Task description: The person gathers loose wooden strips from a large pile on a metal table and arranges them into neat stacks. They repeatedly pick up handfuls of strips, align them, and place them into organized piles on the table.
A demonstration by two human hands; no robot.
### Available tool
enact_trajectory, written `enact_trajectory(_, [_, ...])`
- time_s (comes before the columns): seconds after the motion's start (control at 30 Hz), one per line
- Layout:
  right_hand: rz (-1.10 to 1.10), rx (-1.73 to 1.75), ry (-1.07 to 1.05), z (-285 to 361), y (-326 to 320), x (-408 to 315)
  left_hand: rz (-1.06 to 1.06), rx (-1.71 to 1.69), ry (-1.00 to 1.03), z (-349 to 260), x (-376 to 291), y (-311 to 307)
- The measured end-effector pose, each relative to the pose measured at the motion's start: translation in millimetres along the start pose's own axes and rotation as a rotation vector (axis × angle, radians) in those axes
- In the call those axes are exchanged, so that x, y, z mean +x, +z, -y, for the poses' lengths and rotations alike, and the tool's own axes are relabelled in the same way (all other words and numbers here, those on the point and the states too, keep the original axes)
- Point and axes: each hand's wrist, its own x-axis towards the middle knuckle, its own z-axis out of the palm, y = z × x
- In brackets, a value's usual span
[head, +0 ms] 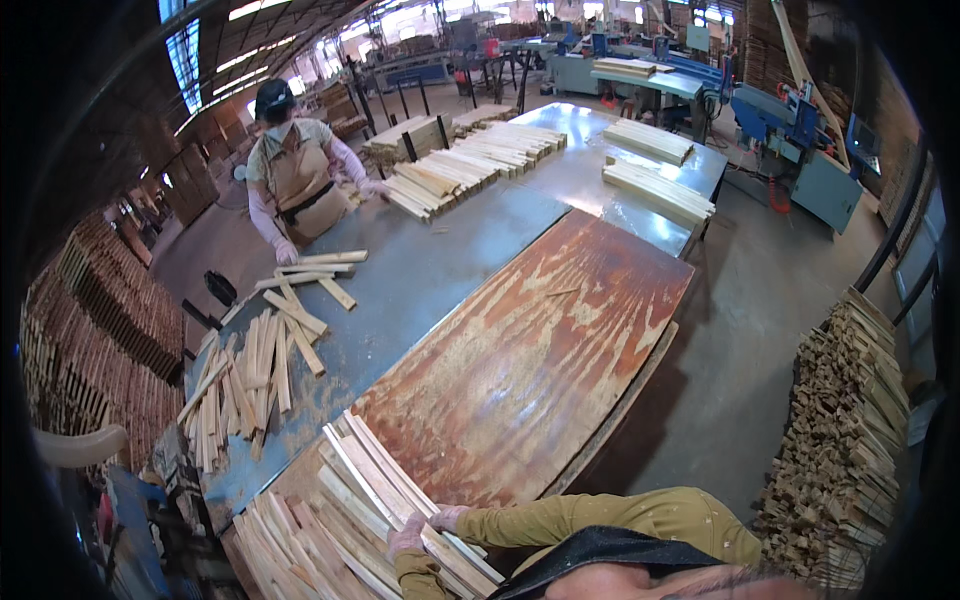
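Long pale wooden strips (371, 472) lie side by side at the near end of the table. My left hand (407, 534), in a light glove, grips the upper strips of this group from the left. Close beside it, my gloved right hand (450, 517) holds the strips' right edge, its fingers partly hidden. More loose strips (300, 544) spread out left of my hands, some overlapping. Beyond the strips' far ends lies a worn reddish-brown plywood board (525, 360).
Across the blue-grey metal table (405, 289), a co-worker (296, 161) touches wooden pieces with both hands. Scattered strips (247, 375) lie at the left edge; rows of strips (480, 165) are farther off. A large wood stack (832, 435) stands right, stacked slats (105, 322) left.
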Motion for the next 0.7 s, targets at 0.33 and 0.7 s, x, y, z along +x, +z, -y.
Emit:
enact_trajectory(0.33, [-0.249, 0.403, 0.162, -26.3, -164.8, -82.0, 0.701, -1.04, 0.001, -47.3, 27.6, 143.9])
enact_trajectory(0.7, [-0.162, 0.707, 0.306, -14.9, -156.2, -180.9, 0.878, -1.318, -0.142, 50.3, -1.1, 155.8])
